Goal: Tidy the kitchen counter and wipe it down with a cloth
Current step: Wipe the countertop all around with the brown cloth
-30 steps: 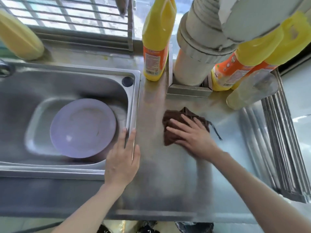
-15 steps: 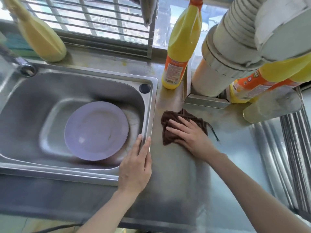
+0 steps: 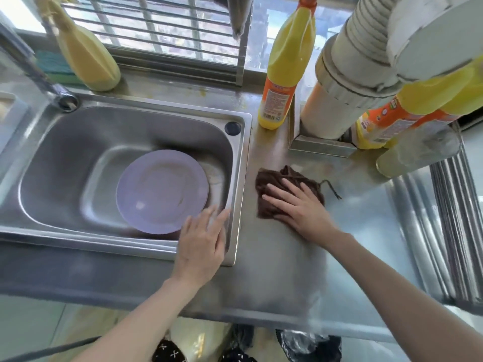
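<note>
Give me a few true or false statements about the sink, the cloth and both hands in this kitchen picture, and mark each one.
1. The right hand presses flat on the brown cloth. True.
2. The purple plate sits on the counter. False: it lies inside the sink.
3. The left hand holds a bottle. False: it holds nothing, open at the sink's near right corner.
4. A yellow bottle stands upright behind the cloth. True.
</note>
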`<state>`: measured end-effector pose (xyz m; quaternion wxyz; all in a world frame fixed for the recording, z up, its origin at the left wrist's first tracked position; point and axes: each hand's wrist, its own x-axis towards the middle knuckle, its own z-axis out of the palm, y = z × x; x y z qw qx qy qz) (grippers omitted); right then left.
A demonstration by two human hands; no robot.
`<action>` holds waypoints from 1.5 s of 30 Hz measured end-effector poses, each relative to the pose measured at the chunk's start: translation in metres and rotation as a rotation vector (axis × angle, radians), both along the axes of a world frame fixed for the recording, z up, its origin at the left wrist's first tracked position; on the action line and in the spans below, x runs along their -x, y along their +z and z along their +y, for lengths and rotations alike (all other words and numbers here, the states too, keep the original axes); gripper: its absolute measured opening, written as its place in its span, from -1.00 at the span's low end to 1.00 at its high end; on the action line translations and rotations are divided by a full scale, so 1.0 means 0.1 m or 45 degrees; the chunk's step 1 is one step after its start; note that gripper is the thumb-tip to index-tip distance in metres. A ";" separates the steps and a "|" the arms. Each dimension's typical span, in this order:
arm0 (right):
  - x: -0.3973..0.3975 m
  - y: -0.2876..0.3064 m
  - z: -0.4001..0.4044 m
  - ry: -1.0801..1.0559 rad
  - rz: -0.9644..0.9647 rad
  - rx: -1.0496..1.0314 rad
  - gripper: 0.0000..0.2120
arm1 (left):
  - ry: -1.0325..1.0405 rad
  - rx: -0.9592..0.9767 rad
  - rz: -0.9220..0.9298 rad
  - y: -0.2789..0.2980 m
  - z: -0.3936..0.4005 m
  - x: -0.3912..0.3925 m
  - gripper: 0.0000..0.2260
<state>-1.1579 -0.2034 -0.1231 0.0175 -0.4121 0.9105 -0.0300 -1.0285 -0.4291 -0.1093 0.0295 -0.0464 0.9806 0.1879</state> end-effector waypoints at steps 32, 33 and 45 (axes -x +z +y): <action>-2.37 0.12 -0.71 -1.291 -0.265 0.230 -0.57 | 0.141 0.016 -0.190 0.25 -0.48 -1.18 -0.49; -2.42 0.14 -0.82 -1.274 -0.281 0.227 -0.58 | 0.150 0.000 -0.195 0.26 -0.55 -1.18 -0.51; -2.61 0.59 -1.95 -1.292 -0.793 0.462 -0.64 | 0.210 -0.573 -0.264 0.50 -1.34 -1.00 -0.67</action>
